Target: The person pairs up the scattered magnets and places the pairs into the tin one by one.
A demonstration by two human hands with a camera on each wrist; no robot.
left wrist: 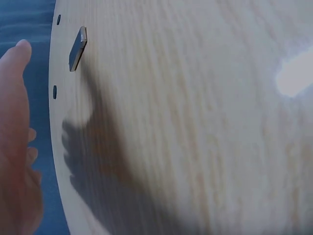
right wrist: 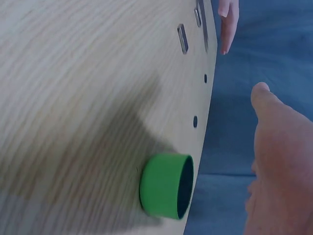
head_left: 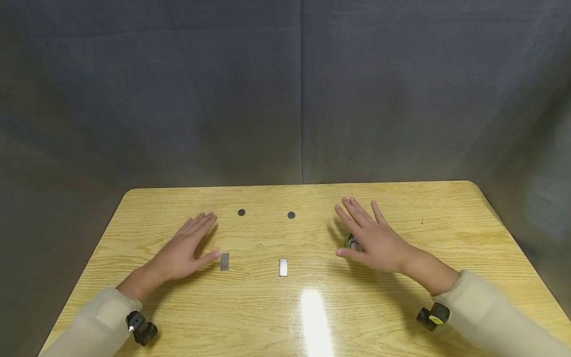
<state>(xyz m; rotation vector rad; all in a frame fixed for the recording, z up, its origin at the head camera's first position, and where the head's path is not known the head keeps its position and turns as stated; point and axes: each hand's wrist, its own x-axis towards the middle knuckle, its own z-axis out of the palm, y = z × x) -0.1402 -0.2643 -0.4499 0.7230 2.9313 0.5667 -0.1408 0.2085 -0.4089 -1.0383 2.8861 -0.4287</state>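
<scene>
My left hand [head_left: 180,254] hovers over the left of the table, its fingers straight and the thumb spread. Close to that thumb's tip in the head view lies a dark grey rectangular plate [head_left: 225,262]. A shiny silver plate [head_left: 283,267] of similar size lies to its right. My right hand [head_left: 376,244] is held above the table with fingers fanned out, holding nothing. It partly covers a short green cup [right wrist: 161,186], which stands open end up on the wood in the right wrist view. Two small dark discs [head_left: 241,212] [head_left: 291,215] lie farther back.
The wooden table [head_left: 267,317] has rounded back corners, and a dark grey cloth [head_left: 200,99] hangs behind and beside it. A bright light reflection shows near the front middle. Each sleeve cuff bears a small black wrist camera [head_left: 142,328].
</scene>
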